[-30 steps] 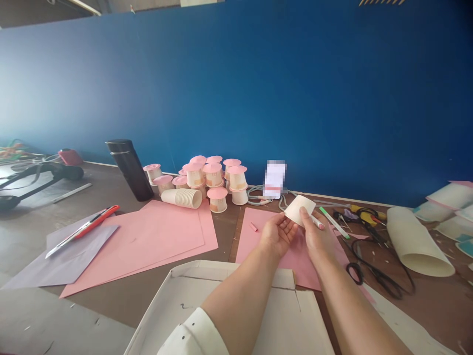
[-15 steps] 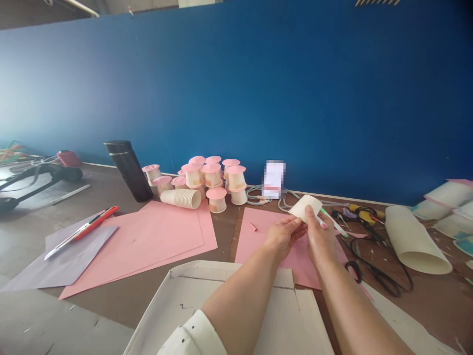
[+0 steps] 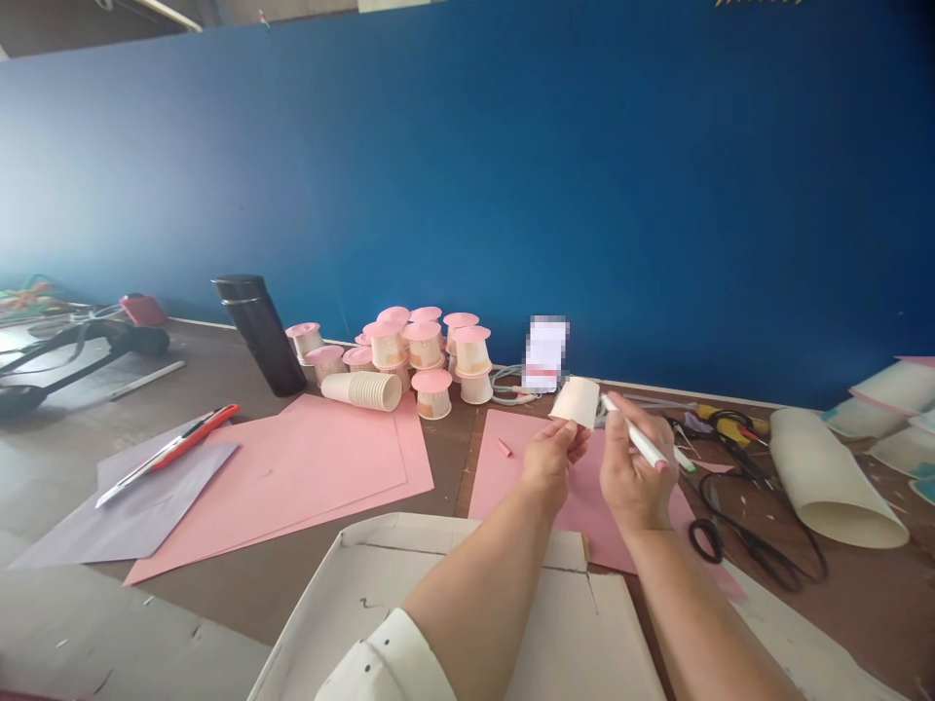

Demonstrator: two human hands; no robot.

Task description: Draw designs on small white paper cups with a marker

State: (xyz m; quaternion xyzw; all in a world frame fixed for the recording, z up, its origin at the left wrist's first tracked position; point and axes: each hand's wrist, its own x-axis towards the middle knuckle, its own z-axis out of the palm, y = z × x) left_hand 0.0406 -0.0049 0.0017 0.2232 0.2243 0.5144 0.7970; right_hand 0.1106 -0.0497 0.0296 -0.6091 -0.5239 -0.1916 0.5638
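Pinching, the left hand (image 3: 549, 461) holds a paper cup (image 3: 577, 401) while the right hand (image 3: 637, 484) grips a marker (image 3: 644, 447).

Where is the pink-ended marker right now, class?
In the head view, right of centre, the marker is in the right hand, beside the cup that the left hand holds.
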